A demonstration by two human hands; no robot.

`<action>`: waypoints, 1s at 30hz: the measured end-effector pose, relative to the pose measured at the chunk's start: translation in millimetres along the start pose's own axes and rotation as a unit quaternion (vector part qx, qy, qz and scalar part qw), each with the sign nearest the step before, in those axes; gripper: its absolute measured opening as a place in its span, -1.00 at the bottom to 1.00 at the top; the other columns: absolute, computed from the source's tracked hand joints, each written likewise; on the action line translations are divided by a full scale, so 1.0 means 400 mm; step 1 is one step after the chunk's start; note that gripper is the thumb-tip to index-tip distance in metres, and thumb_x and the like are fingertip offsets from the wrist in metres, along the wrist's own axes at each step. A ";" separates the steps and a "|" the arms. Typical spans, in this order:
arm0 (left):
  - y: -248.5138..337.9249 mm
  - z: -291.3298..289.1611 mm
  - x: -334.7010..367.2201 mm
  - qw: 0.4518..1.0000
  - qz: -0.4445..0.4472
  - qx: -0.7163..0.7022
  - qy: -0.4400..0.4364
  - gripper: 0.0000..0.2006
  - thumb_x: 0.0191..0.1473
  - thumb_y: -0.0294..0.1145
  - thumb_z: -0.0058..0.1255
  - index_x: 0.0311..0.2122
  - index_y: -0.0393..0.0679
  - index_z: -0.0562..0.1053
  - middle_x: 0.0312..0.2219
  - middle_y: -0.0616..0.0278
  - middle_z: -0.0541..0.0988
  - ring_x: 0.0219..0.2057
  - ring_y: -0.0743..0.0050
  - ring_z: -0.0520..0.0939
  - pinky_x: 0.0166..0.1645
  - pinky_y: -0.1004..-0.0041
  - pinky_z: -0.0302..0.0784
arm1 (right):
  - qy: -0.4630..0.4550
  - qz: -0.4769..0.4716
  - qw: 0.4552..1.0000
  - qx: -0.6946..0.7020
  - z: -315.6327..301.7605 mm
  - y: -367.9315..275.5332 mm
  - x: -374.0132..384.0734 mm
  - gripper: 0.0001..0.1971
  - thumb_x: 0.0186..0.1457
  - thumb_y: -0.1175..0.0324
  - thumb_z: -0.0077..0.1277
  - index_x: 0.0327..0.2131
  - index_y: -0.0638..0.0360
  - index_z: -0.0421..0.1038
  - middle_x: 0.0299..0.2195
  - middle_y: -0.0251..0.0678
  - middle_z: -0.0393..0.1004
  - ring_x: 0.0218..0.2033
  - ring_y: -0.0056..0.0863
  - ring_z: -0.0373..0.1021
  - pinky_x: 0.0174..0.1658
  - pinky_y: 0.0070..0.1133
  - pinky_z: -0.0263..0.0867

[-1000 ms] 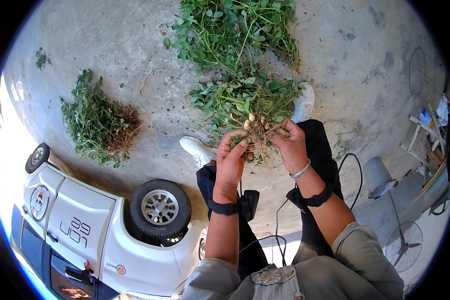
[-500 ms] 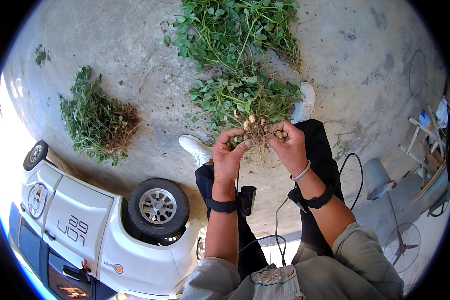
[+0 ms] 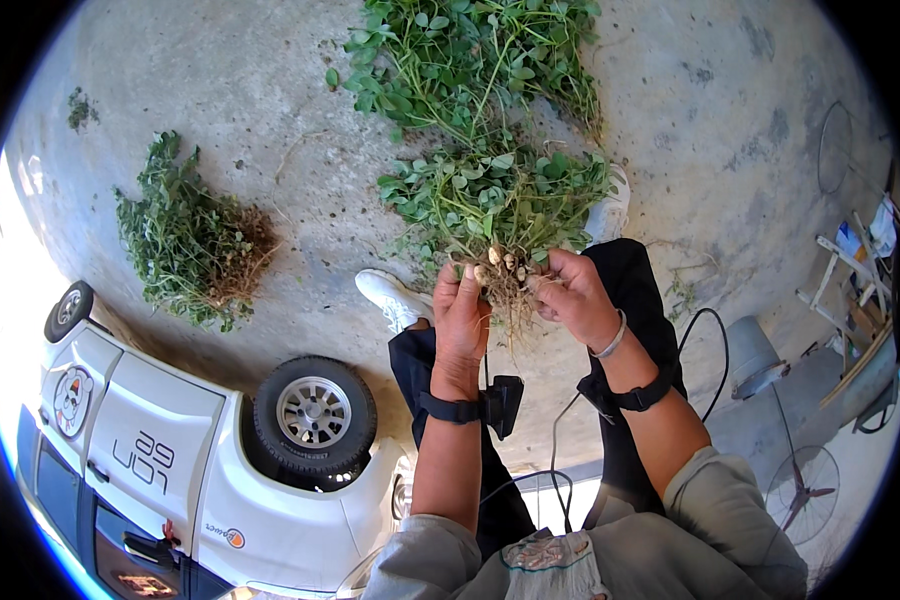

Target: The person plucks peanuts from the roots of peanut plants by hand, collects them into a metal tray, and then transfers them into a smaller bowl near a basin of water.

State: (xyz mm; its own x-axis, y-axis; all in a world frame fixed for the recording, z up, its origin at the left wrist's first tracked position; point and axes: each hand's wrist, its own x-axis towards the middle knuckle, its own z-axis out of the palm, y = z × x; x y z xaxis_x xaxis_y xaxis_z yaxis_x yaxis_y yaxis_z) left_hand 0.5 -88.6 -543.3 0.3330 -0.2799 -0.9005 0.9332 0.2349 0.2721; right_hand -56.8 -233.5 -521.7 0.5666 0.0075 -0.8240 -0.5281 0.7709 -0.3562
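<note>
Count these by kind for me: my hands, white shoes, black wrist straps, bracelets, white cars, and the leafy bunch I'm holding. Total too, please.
Hands: 2, left hand and right hand
Held bunch: 1
Shoes: 2
Straps: 2
Bracelet: 1
Car: 1
Total: 9

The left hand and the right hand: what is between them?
In the head view, roots with pale pods lie between the left hand and the right hand.

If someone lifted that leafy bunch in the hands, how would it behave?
The bunch would likely flop, since its thin stems splay loosely. It's probably light for its bulk, being mostly leaves. The pods might break off, clustered among fine roots.
</note>
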 end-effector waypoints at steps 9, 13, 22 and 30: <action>0.046 0.026 -0.013 0.956 0.058 0.223 -0.179 -0.30 -0.27 -0.72 0.00 0.07 -0.15 0.08 -0.05 0.27 0.25 -0.07 0.50 0.29 0.00 0.53 0.17 | -0.021 0.039 0.996 0.071 -0.003 -0.015 -0.006 -0.93 -0.05 0.49 -0.12 -0.52 0.23 0.22 -0.71 -0.48 0.19 -0.74 -0.83 0.03 -0.72 -0.81 -0.09; 0.048 0.012 0.023 0.924 0.114 0.321 -0.171 -0.40 -0.30 -0.76 0.01 -0.03 -0.19 0.23 -0.17 0.31 0.36 -0.19 0.61 0.35 -0.07 0.60 0.21 | -0.084 0.011 0.990 -0.113 -0.002 -0.028 -0.009 -0.90 -0.04 0.45 -0.10 -0.54 0.24 0.23 -0.70 -0.51 0.20 -0.71 -0.82 0.08 -0.69 -0.79 0.00; 0.106 -0.039 0.050 0.997 0.025 0.055 -0.050 -0.65 -0.20 -0.78 -0.10 -0.22 -0.21 0.38 -0.38 0.30 0.45 -0.36 0.57 0.45 -0.25 0.57 0.39 | -0.349 0.095 0.928 -0.084 0.025 -0.038 -0.045 -0.85 -0.01 0.39 -0.08 -0.53 0.28 0.34 -0.69 -0.46 0.26 -0.70 -0.82 0.13 -0.70 -0.81 0.04; 0.067 -0.011 0.040 0.794 0.196 0.560 -0.131 -0.52 -0.46 -0.79 -0.09 -0.30 -0.08 0.42 -0.49 0.12 0.51 -0.45 0.19 0.52 -0.36 0.48 0.41 | -0.001 -0.047 0.995 0.092 0.001 -0.015 -0.007 -0.85 0.02 0.37 -0.10 -0.48 0.28 0.34 -0.60 -0.34 0.33 -0.70 -0.73 0.18 -0.70 -0.79 0.07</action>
State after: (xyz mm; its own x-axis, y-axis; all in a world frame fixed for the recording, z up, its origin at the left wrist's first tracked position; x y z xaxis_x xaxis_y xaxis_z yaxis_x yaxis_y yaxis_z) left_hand 30.2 -82.6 -552.1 0.5071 -0.6079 -0.6110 0.2370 -0.5832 0.7770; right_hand -55.3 -237.9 -517.1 0.6091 -0.0695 -0.7901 -0.3481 0.8717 -0.3451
